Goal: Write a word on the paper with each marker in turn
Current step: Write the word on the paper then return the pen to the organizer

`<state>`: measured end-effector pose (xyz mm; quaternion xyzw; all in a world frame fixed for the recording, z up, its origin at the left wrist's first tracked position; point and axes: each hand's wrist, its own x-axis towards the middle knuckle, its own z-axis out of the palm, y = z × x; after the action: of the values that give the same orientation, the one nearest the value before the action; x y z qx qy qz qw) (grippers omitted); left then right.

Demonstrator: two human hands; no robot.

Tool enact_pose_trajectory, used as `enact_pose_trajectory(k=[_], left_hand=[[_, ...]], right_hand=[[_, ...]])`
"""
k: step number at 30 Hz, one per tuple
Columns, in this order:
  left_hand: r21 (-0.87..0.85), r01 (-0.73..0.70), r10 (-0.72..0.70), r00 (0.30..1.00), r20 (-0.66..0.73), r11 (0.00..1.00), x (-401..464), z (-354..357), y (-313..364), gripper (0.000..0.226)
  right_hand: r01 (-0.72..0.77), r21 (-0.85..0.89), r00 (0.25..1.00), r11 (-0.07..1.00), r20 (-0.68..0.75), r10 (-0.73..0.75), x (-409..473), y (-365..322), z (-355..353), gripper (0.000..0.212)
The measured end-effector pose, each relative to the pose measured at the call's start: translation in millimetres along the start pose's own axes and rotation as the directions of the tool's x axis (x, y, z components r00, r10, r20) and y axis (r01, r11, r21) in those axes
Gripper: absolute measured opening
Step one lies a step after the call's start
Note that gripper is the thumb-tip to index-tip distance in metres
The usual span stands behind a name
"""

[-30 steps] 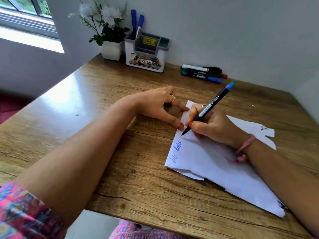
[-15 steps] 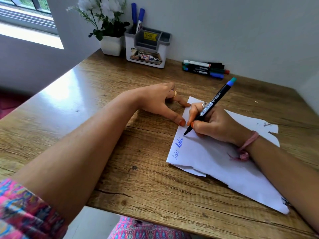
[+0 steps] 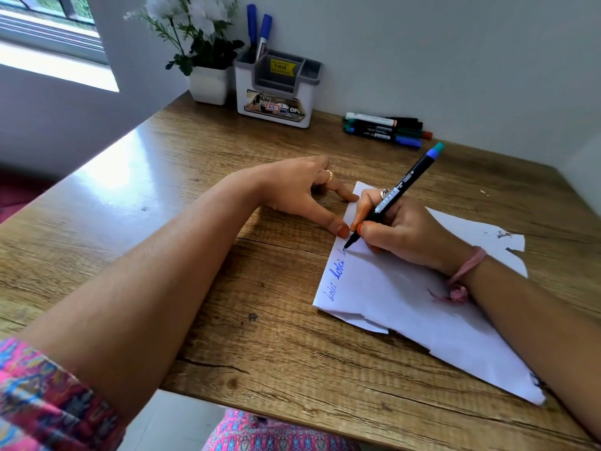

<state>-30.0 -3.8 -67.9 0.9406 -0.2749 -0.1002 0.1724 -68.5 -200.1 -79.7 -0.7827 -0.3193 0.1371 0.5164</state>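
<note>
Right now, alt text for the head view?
The right hand grips a black marker, its tip on white paper beside two blue handwritten words. The left hand steadies the paper's edge on a wooden desk; more markers lie by the wall.

You have a single wide-angle view from your head, close above the worktop (image 3: pixel 201 196), looking forward and down along both forearms toward the wall (image 3: pixel 455 60) at the far edge; a window (image 3: pixel 48 34) sits upper left.
</note>
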Motion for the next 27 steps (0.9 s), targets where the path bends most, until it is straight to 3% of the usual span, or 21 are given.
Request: enact_pose_trajectory(k=[10,27], left_hand=[[0.007,-0.008,0.009,1.0,-0.02,1.0,0.6,1.1,-0.8,0.054],[-0.006,-0.024,0.024,0.999,-0.036,1.0,3.6,3.3,-3.8,0.054]], right_hand=[[0.02,-0.046,0.999,0.999,-0.03,-0.021,-0.1,2.5,-0.5,0.011],[0.034,-0.034,0.996,0.999,-0.082,-0.036,2.1,3.7,-0.6,0.007]])
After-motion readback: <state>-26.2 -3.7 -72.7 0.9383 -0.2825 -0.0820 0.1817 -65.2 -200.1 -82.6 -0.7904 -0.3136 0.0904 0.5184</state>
